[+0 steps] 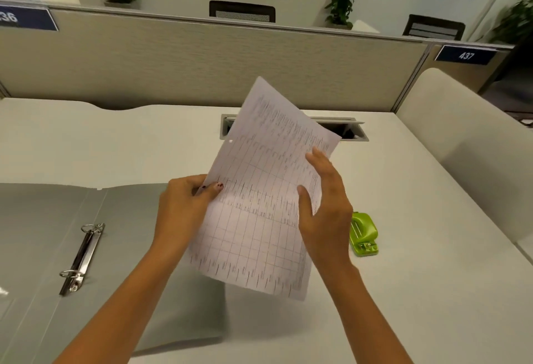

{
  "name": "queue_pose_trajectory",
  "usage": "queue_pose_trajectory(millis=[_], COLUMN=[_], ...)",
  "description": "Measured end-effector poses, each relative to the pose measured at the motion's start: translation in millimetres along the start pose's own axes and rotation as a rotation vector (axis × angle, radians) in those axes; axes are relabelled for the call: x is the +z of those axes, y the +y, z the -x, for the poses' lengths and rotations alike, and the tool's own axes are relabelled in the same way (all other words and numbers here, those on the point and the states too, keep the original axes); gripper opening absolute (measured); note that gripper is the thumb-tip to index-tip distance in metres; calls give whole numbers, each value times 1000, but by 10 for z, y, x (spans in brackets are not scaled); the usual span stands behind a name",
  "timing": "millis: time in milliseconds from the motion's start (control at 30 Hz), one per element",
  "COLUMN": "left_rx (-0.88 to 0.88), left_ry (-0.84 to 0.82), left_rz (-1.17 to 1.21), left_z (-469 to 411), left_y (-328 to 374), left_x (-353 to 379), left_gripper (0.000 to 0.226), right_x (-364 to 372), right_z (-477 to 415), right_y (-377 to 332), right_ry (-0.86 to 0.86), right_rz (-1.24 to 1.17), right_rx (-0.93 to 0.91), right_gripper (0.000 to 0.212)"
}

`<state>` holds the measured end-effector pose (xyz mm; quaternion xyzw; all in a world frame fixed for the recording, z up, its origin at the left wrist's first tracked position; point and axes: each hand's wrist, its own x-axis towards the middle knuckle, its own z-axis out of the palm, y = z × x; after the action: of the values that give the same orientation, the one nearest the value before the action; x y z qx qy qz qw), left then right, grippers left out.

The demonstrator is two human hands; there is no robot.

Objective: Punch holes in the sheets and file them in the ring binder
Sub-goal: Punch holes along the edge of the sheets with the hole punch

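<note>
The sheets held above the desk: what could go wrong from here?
The left hand pinches the sheets at one edge only, while the right hand merely steadies them; they may slip out of line. The rings of the ring binder look closed, so pushing the punched hole onto them could tear the paper.

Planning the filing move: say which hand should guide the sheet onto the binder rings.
Probably left. The left hand pinches the sheet at its punched edge, and the binder's ring mechanism lies on that side. The right hand sits at the far edge.
</note>
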<state>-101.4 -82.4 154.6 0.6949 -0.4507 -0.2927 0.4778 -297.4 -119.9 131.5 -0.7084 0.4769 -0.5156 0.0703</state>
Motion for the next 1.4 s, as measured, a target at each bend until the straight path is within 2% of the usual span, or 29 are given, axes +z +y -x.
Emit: queue_pose_trajectory(millis=[100,167,233,300,400,500,900,1233,1400], left_rx=[-97,-144,-187,-215,-247,-301,-277,-184,-125], left_ry=[12,19,32,29,-11,-55,-126,-36,-52], left_rz=[123,160,215,267,250,168,-89,-282,-356], left_z=[43,67,84,101,113,107,214,254,287], left_y=[-157,-243,-308,-365,-460,-588,-984,-983,-1004], left_x=[63,115,172,233,333,444,654,771,777], left_gripper=[22,19,17,10,13,26,4,19,19], right_x=[31,-4,-44,-73,-101,-129,-110,-10,82], right_z=[170,224,260,284,299,298,532,640,729], right_y=[79,157,242,305,393,498,847,884,949], right_ry=[45,5,-65,-122,-124,-95,-132,-75,-64], right_rz=[-50,-146,-266,-318,-289,-222,-15,80,225], right_rx=[399,648,792,856,843,826,884,878,821], right_gripper=[51,50,45,34,17,13,21,28,35])
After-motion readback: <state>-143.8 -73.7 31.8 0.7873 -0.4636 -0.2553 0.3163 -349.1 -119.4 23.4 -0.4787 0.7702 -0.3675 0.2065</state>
